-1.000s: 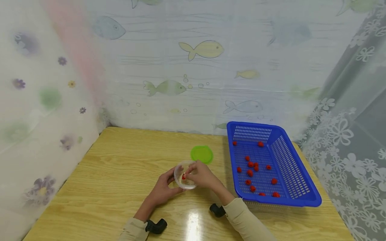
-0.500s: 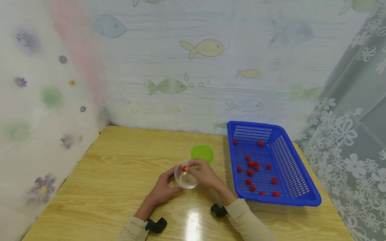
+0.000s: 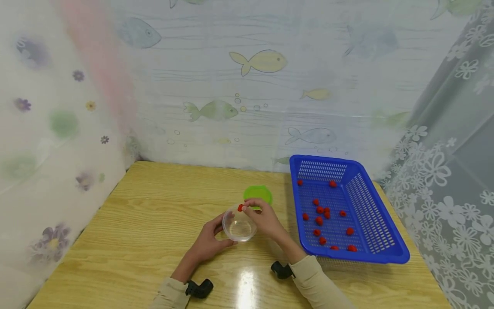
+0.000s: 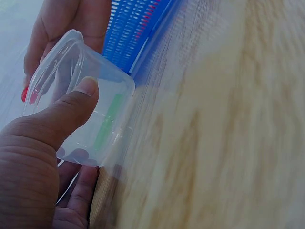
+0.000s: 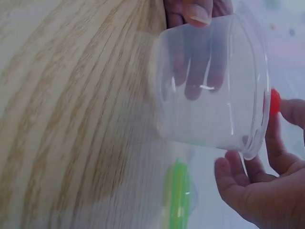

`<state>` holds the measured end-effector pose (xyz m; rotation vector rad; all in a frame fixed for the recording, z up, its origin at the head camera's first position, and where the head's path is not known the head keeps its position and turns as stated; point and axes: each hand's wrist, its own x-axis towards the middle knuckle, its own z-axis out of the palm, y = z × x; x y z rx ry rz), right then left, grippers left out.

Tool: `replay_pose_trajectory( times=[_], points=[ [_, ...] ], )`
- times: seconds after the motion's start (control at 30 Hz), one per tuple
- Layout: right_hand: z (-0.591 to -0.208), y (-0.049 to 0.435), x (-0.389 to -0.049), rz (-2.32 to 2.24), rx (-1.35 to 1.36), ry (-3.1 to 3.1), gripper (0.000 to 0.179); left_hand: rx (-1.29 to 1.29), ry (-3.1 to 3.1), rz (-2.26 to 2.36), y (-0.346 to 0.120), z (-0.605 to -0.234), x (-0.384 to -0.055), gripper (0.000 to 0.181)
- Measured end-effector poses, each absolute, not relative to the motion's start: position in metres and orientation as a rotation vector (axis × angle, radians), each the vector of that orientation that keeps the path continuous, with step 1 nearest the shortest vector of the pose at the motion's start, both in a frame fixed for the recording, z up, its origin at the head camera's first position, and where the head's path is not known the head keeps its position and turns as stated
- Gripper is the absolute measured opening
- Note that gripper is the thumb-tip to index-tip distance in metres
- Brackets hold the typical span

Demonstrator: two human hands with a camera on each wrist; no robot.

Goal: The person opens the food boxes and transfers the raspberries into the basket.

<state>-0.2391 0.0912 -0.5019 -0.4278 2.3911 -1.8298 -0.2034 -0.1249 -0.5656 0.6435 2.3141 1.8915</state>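
My left hand grips a clear plastic tub round its side, thumb on the near wall and fingers on the far one. Between thumb and fingertip my right hand pinches a red raspberry. In the head view the berry overlaps the tub's far rim. The right wrist view shows the raspberry just outside the tub's open mouth, with other right fingertips close to the rim. Through its clear walls the tub shows no berry inside.
A blue perforated basket with several raspberries stands at the right of the wooden table. Just behind the tub lies a green lid, partly covered by my right hand. A printed curtain hangs along the table's back edge.
My right hand has lifted the raspberry from within the tub's outline up to its far rim, shifting slightly right. The left hand and tub stay in place.
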Motion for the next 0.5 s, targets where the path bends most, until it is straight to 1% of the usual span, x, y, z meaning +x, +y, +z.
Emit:
replay_pose_trajectory(
  times=[0.2,0.3,0.37,0.5],
  points=[
    [-0.497,0.089,-0.237,-1.913,-0.357,2.419,0.021,0.669,2.341,1.885,-0.125,-0.567,-0.204,0.085],
    [-0.492,0.089,-0.235,-1.924,-0.345,2.431,0.019,0.670,2.342,1.884,-0.125,-0.567,-0.204,0.085],
    [-0.480,0.088,-0.228,-1.941,-0.350,2.416,0.017,0.670,2.341,1.882,-0.125,-0.567,-0.204,0.084],
    [-0.477,0.089,-0.224,-1.960,-0.375,2.422,0.015,0.680,2.336,1.878,-0.125,-0.568,-0.204,0.084]
  ],
)
